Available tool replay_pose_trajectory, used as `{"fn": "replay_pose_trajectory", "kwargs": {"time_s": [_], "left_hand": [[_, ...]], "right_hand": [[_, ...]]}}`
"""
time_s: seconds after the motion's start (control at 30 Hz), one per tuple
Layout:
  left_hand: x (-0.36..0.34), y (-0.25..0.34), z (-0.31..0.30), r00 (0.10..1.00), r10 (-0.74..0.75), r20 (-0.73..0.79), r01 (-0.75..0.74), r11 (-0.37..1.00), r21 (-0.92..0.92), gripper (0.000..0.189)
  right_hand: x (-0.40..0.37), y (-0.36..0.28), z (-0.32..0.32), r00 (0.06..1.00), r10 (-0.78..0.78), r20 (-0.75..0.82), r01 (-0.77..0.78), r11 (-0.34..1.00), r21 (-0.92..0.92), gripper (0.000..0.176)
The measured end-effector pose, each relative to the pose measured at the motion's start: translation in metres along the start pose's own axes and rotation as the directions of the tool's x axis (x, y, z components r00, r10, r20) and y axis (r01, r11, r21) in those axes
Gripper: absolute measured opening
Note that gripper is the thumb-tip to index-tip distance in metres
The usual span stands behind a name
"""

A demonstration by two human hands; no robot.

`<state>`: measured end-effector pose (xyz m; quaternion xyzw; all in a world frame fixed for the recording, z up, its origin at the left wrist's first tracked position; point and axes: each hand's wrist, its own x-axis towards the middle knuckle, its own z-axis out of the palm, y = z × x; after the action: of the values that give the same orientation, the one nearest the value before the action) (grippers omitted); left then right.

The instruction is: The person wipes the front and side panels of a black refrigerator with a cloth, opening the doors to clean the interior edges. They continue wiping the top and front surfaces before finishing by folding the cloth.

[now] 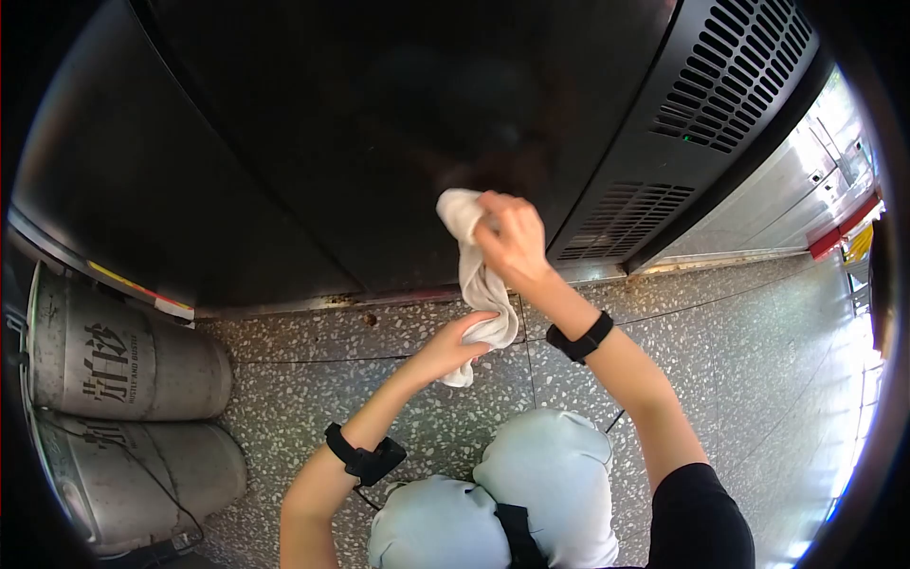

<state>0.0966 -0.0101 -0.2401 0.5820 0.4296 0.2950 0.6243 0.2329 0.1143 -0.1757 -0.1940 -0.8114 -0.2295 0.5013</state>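
Note:
A long white cloth [483, 286] stretches between my two hands in front of a black cabinet [379, 142]. My right hand [513, 235] grips its upper end, with a bunched fold at the dark door panel. Lower down, my left hand [453, 349] has thumb and fingers closed round the cloth's other end, over the speckled floor. A short tail of cloth hangs below the left fingers. Each wrist carries a black strap.
Two metal kegs [133, 351] lie stacked at the left. Vent grilles [730, 76] with a small green light are on the cabinet's right side. My knees [545, 474] are bent below my hands. Speckled floor [749, 351] runs to the right, past a silver cabinet front [758, 213].

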Motion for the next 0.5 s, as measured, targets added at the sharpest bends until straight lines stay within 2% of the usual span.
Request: {"fn": "replay_pose_trajectory", "kwargs": {"time_s": [0.03,0.1,0.2,0.3,0.37,0.4,0.5], "left_hand": [[-0.003,0.003,-0.001,1.0,0.023,-0.011,-0.023,1.0,-0.002,0.053],[-0.007,0.012,-0.003,0.996,0.076,-0.045,-0.077,0.997,-0.015,0.053],[-0.007,0.029,-0.006,0.994,-0.005,-0.106,-0.017,0.978,-0.206,0.052],[0.001,0.02,-0.001,0.986,-0.023,-0.167,-0.014,0.976,-0.216,0.051],[0.002,0.018,0.002,0.99,-0.075,-0.119,0.041,0.964,-0.263,0.048],[0.001,0.018,0.003,0.991,-0.099,-0.095,0.069,0.956,-0.285,0.046],[-0.004,0.012,-0.003,0.982,-0.189,-0.027,0.18,0.963,-0.201,0.043]], "right_hand": [[0.008,0.006,-0.005,0.999,0.007,-0.043,-0.008,1.0,-0.02,0.017],[0.033,0.007,-0.019,0.972,0.143,-0.188,-0.174,0.972,-0.158,0.023],[0.051,0.003,-0.011,0.959,0.123,-0.256,-0.171,0.97,-0.174,0.023],[0.035,-0.004,0.01,0.984,-0.026,-0.177,-0.005,0.985,-0.172,0.019],[0.026,-0.014,0.016,0.994,-0.085,-0.065,0.08,0.994,-0.081,0.017],[0.025,-0.017,0.017,0.995,-0.094,-0.03,0.093,0.994,-0.051,0.017],[0.027,-0.013,0.002,0.995,-0.075,0.059,0.076,0.997,-0.003,0.017]]}}
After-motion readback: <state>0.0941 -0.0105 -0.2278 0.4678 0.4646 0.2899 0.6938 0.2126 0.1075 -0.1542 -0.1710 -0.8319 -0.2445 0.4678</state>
